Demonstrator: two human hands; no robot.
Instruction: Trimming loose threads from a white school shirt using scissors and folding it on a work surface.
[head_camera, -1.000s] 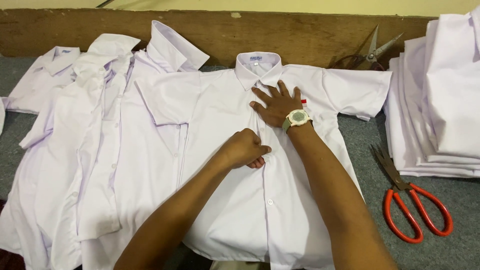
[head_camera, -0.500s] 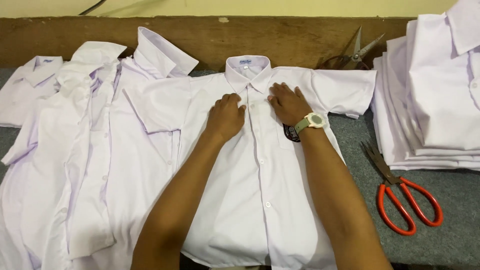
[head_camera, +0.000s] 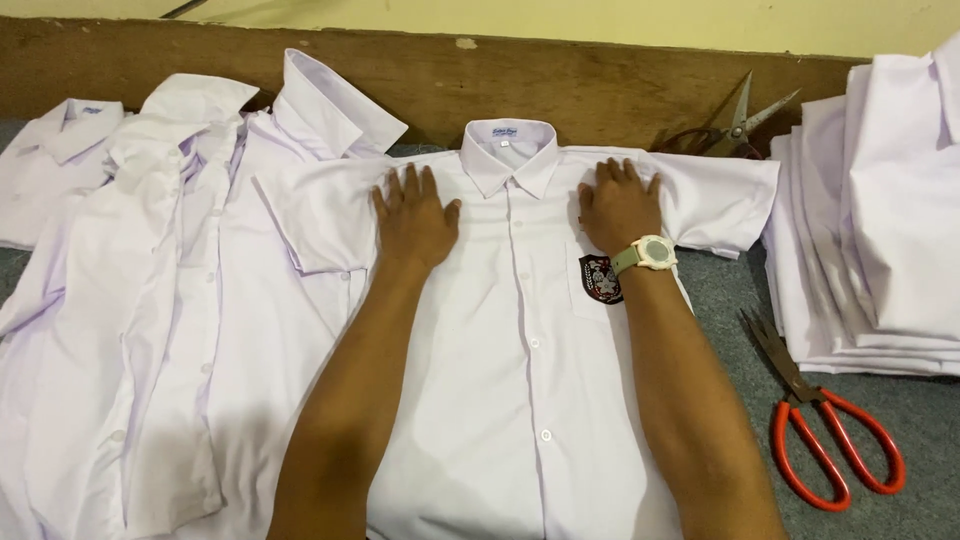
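- We have a white short-sleeved shirt lying face up and buttoned on the table, collar toward the wooden board at the far edge.
- Our left hand lies flat, fingers spread, on the shoulder to one side of the collar; it grips nothing.
- Our right hand, with a pale watch at the wrist, presses flat on the other shoulder just above the dark chest badge; it too is released, only pressing.
- We judge the step in hand to be smoothing the upper front of the shirt flat.
- A next move would, in our view, call for even pressure on both sides so the button line stays straight.
- More white shirts lie spread beside our left arm; a folded stack sits by our right.
- Red-handled scissors lie near the stack, apart from the shirt; a grey pair rests by the board.
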